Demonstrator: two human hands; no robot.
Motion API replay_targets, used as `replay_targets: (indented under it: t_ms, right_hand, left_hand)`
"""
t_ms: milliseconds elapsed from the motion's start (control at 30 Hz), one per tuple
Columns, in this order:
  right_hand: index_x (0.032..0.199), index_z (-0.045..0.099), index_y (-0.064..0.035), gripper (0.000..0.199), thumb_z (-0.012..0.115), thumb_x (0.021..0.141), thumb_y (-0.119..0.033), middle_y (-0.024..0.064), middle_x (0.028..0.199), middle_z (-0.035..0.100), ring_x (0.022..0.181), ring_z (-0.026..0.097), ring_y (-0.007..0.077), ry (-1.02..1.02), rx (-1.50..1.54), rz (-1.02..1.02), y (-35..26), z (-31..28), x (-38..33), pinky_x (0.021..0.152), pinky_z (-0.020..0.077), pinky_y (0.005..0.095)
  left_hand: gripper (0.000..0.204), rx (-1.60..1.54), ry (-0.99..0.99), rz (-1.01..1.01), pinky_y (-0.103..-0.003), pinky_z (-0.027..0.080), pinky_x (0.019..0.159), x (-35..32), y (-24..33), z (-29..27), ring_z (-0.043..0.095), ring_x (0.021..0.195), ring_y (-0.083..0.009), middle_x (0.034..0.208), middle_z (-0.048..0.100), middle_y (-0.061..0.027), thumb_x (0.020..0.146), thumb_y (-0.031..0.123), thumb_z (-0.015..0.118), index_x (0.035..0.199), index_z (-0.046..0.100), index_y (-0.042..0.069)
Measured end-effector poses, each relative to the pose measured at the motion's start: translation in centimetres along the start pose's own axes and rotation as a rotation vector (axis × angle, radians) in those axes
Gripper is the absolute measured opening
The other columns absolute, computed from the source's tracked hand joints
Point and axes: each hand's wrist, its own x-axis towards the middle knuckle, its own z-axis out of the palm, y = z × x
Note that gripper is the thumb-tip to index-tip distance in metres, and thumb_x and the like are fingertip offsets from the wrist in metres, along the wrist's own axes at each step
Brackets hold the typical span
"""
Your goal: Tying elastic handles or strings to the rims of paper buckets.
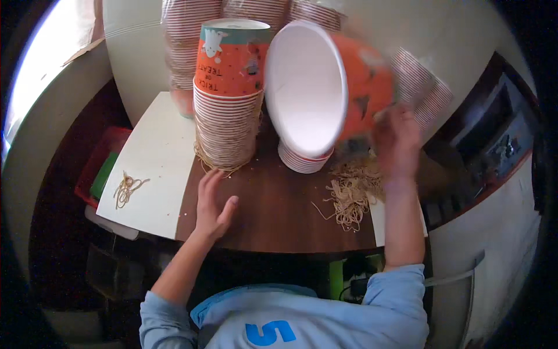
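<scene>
Bucket (325,87) in the head view's orange with dark shapes outside, plain white inside, tipped with its mouth facing left. It's up over the bench (279,215), just left of the right hand (399,131), which is blurry but pinching its closed end; left hand (213,206) has thumb and fingers spread near the tall stack (228,119).

Pale wall (430,29) behind, bright window (38,64) at left, white table (150,157) with brown middle

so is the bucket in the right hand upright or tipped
Tipped: the orange bucket is tilted sideways, base at the right hand, open white mouth facing left.
</scene>
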Motion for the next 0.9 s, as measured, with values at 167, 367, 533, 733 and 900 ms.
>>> replay_targets:
  t_ms: [167,367,533,733,900]
  right_hand:
    - [0.098,0.060,-0.0096,0.021,0.056,0.087,-0.027,0.0031,0.090,0.063,0.086,0.060,0.0152,-0.142,0.301,0.785,9.7,-2.3,-7.9,0.078,0.0490,0.0348]
    - [0.109,0.056,-0.0051,0.039,0.064,0.084,-0.033,0.0119,0.106,0.061,0.087,0.062,0.0231,-0.494,-0.784,0.552,13.1,-5.9,-10.1,0.080,0.0489,0.0378]
    - [0.088,0.062,-0.0060,0.027,0.069,0.076,-0.029,0.0140,0.094,0.058,0.084,0.059,0.0319,-0.652,-1.506,0.119,13.1,-8.8,-10.5,0.076,0.0483,0.0403]
    - [0.081,0.061,-0.0063,0.014,0.065,0.078,-0.020,0.0141,0.091,0.056,0.088,0.056,0.0327,-0.661,-1.419,0.296,14.6,-8.9,-12.1,0.077,0.0452,0.0421]
    - [0.087,0.055,-0.0048,0.010,0.061,0.079,-0.007,0.0137,0.089,0.055,0.086,0.055,0.0328,-0.751,-0.944,0.053,11.1,-6.1,-13.2,0.077,0.0443,0.0416]
  left_hand:
    - [0.057,-0.910,0.133,-0.407,-0.031,0.040,0.094,2.5,7.4,-1.6,0.047,0.114,-0.0176,0.123,0.050,-0.0112,0.087,0.013,0.052,0.138,0.030,0.001]
    - [0.044,-0.631,-0.140,-0.657,-0.031,0.042,0.091,3.1,8.0,-5.6,0.057,0.100,-0.0182,0.104,0.062,-0.0104,0.076,0.000,0.042,0.118,0.052,-0.007]
    - [0.045,-0.336,-0.282,-0.654,-0.029,0.045,0.086,3.5,7.8,-6.2,0.060,0.096,-0.0206,0.102,0.063,-0.0157,0.077,-0.001,0.040,0.120,0.052,-0.005]
    - [0.045,-0.174,-0.344,-0.609,-0.030,0.047,0.080,3.6,6.7,-5.6,0.060,0.091,-0.0215,0.104,0.062,-0.0180,0.080,0.003,0.044,0.123,0.049,-0.006]
    - [0.036,0.182,-0.057,-0.367,-0.034,0.050,0.070,2.3,9.9,-5.7,0.063,0.082,-0.0293,0.089,0.063,-0.0181,0.079,0.005,0.058,0.114,0.056,-0.002]
